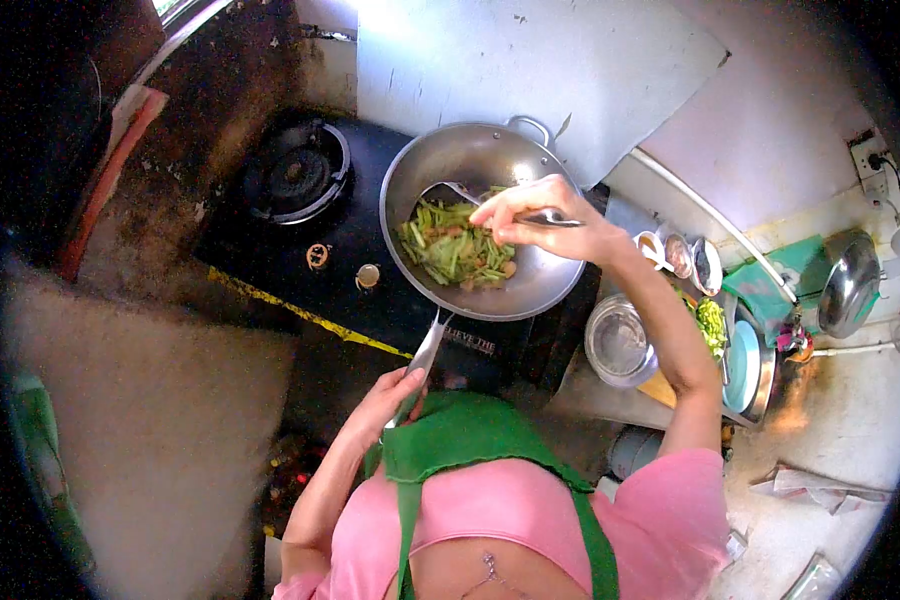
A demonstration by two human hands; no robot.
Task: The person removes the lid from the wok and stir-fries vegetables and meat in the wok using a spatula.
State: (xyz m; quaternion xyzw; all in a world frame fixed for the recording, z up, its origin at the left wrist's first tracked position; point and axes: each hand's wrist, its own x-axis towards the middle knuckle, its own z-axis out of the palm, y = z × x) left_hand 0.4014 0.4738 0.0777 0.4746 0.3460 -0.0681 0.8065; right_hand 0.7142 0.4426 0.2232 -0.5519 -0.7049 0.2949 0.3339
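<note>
My left hand (388, 402) is closed around the long metal handle (428, 350) of a large steel wok (530, 270), which sits on the stove (270, 250). Over the wok's right side, my right hand (542, 215) grips a metal wok spatula (560, 222) by its handle. The spatula's rounded head is at the upper left of the food and partly hidden by it. Chopped green vegetables (450, 245), with small brownish pieces mixed in, lie in the bottom of the wok.
A second burner (300, 172) and two stove knobs (368, 276) are left of the wok. On the right-hand counter stand a clear round container (618, 340), several small bowls (678, 256), a light-blue plate (741, 365) and cut greens (710, 325). A metal lid (850, 285) leans by the wall.
</note>
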